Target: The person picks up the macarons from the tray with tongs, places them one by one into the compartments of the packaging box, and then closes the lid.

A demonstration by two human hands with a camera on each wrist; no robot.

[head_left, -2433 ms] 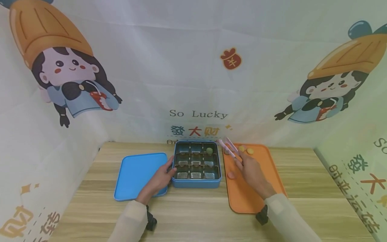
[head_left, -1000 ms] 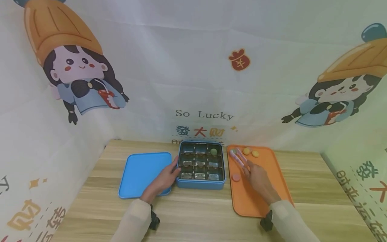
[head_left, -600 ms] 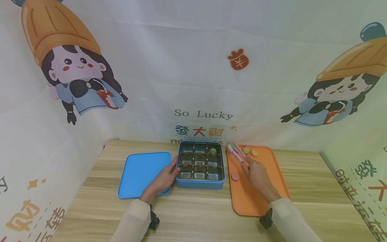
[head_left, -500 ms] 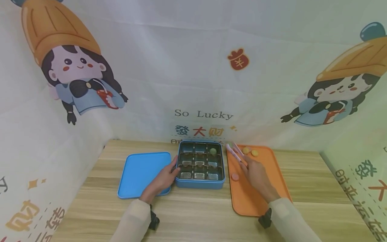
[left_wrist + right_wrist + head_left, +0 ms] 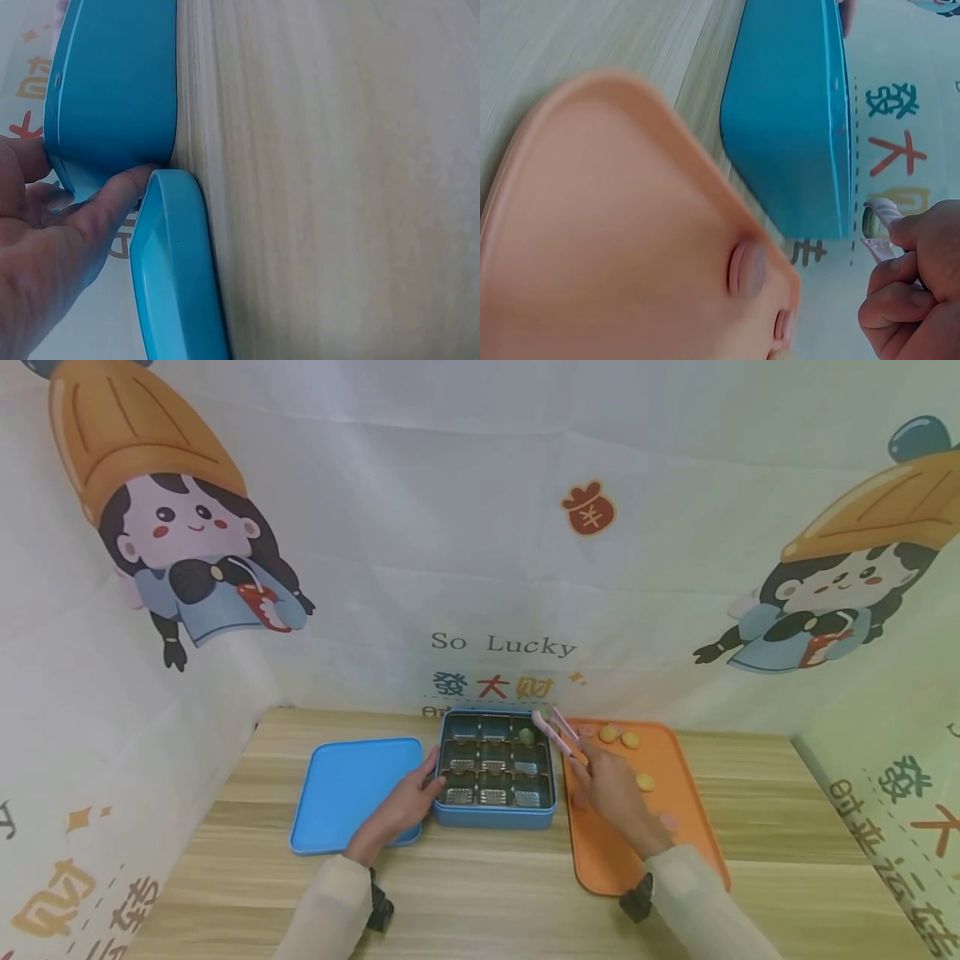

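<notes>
My left hand (image 5: 402, 802) grips the left wall of a blue tin box (image 5: 495, 817), with the thumb over its rim. Clear plastic compartments line the box; a green macaron (image 5: 527, 737) sits in the far right one. Pink-and-white tongs (image 5: 557, 737) are pinched in my right hand (image 5: 618, 789). Between their tips is another green macaron (image 5: 869, 223), held above the box's far right corner. In the right wrist view the curled fingers wrap the tongs' handle, and the box's inside is hidden.
An orange tray (image 5: 618, 868) right of the box carries several yellow and pink macarons, including a yellow one (image 5: 631, 740) near its far edge. The blue lid (image 5: 352, 793) lies left of the box, partly under my left forearm. A printed cloth (image 5: 480, 568) hangs behind the table.
Over the tray the tongs closed on a green macaron, lifted it, and carried it left to the box's far right corner. My left hand stayed on the box.
</notes>
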